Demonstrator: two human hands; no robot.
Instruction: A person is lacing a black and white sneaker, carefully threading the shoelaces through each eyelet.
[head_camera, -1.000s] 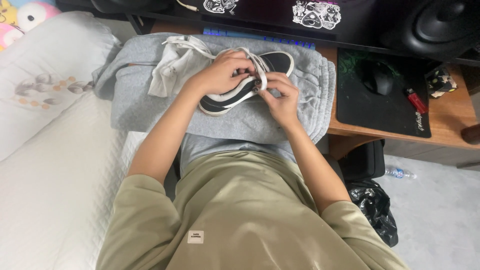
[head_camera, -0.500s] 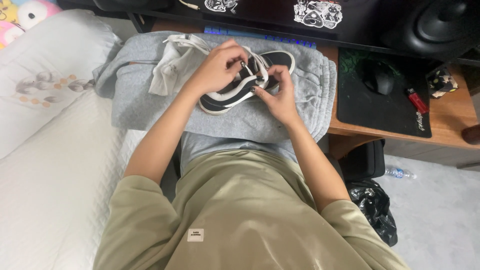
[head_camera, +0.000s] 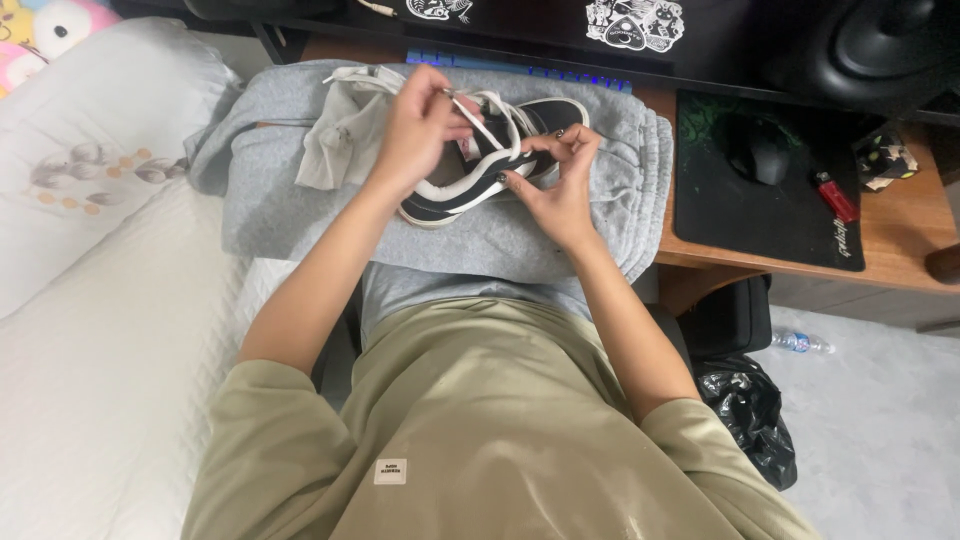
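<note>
Item: sneaker (head_camera: 470, 185), black with a white sole, lying on its side on a folded grey sweatshirt (head_camera: 300, 210) that covers the counter's (head_camera: 900, 240) left end, against its near edge.

Lace (head_camera: 490, 110): white, flat, soft; looped up over the shoe between both hands.

Left hand (head_camera: 415, 130): curled over the shoe's top, fingers pressed together, pinching the lace.

Right hand (head_camera: 560, 180): at the shoe's right end, thumb and forefinger pinching near the eyelets, the other fingers bent.

Handling, by judgement: light; canvas upper gives under pressure, rubber sole stiff and grippy. Best held by the sole edge or heel; the lace is limp and slips easily, so it wants a firm pinch close to the eyelet.

Also on the sweatshirt: a crumpled pale cloth (head_camera: 335, 140) just left of the left hand.

Right half of the counter: black mat (head_camera: 780, 215) carrying a mouse (head_camera: 757, 150), with a small red object (head_camera: 835, 197) at its right edge.

Containers: black bag (head_camera: 745, 415) on the floor below the counter's near edge, contents not visible; a small clear bottle (head_camera: 797, 342) lies beside it.

Left: bed (head_camera: 90, 380) with pillow (head_camera: 90, 140).
</note>
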